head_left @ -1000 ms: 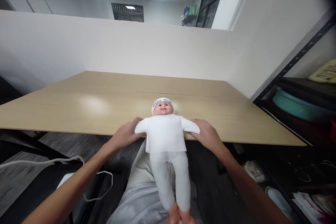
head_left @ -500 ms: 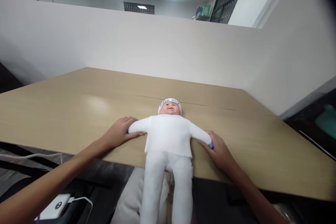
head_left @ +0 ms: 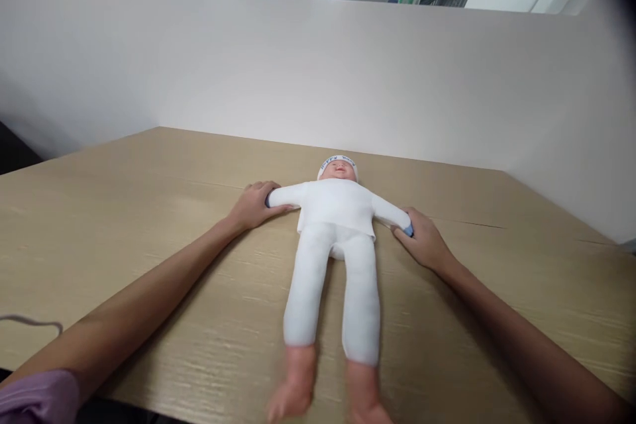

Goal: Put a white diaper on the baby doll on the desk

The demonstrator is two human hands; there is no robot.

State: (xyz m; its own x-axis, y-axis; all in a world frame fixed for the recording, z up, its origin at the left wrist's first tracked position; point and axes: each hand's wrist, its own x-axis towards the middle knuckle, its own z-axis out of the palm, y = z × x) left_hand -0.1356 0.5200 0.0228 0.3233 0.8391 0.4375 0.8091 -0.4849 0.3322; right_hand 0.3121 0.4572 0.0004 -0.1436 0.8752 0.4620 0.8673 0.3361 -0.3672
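A baby doll (head_left: 338, 205) lies on its back on the wooden table, its head toward the far wall and its bare feet toward me. It wears a white long-sleeved top, white trousers and a white headband (head_left: 338, 159) with blue lettering. My left hand (head_left: 257, 204) is closed round the end of the doll's sleeve at the left. At the right, my right hand (head_left: 421, 236) grips the other sleeve end, where a blue cuff shows. Both of the doll's arms are stretched out sideways. The doll's own hands are hidden.
The light wooden table (head_left: 163, 212) reaches to a white partition wall (head_left: 298, 73) at the back. A pale cable (head_left: 32, 322) lies near the left edge. Above the wall, ceiling lights show.
Both my hands have moved forward with the doll, farther onto the table. Its legs, which hung over the front edge, now rest on the tabletop, and its feet show.
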